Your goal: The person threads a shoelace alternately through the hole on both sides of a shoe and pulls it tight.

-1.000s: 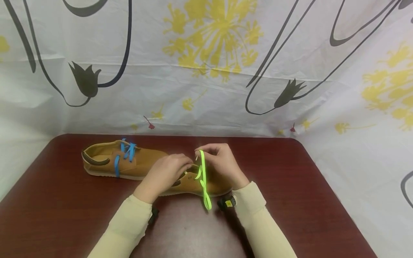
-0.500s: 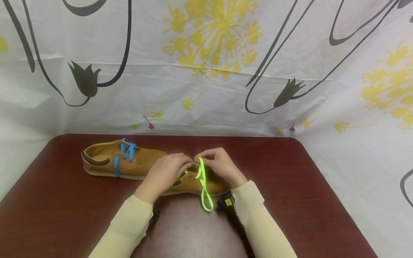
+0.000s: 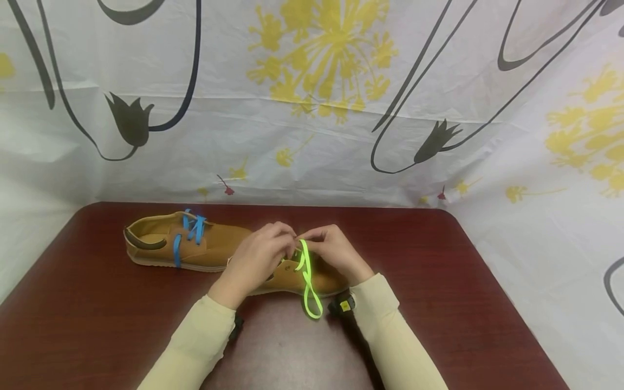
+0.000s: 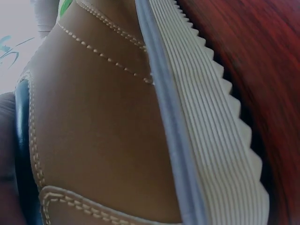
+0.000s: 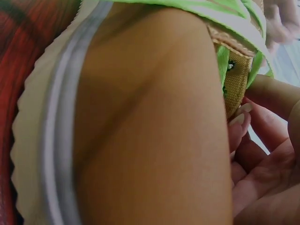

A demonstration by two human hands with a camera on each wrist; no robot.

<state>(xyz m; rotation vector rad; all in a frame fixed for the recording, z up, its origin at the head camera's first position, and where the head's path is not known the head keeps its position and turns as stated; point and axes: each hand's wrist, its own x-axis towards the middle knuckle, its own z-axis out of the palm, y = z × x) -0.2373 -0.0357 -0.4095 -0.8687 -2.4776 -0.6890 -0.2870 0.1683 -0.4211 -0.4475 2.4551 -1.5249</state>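
A tan shoe (image 3: 286,280) with a bright yellow-green shoelace (image 3: 307,273) lies side-on, toe to the right. The lace's long loop hangs down the near side. My right hand (image 3: 337,251) pinches the lace above the eyelets; in the right wrist view, its fingertips sit right at the woven, eyeleted inner edge (image 5: 238,77). My left hand (image 3: 259,261) bends over the shoe's opening, fingertips close to the right ones. What the left fingertips hold is hidden, so I cannot tell. The left wrist view shows mostly the shoe's stitched side (image 4: 103,126) and ridged sole.
Behind and to the left rests a second tan shoe (image 3: 221,241) with blue laces (image 3: 197,228), toe pointing right and partly hidden by my left hand. Both shoes lie on a dark red table (image 3: 429,303). A patterned white curtain (image 3: 312,162) hangs along the back edge.
My left hand has moved right and slightly up, its fingers now nearer the right hand. The right hand has lowered toward the shoe, and the hanging lace loop has spread wider.
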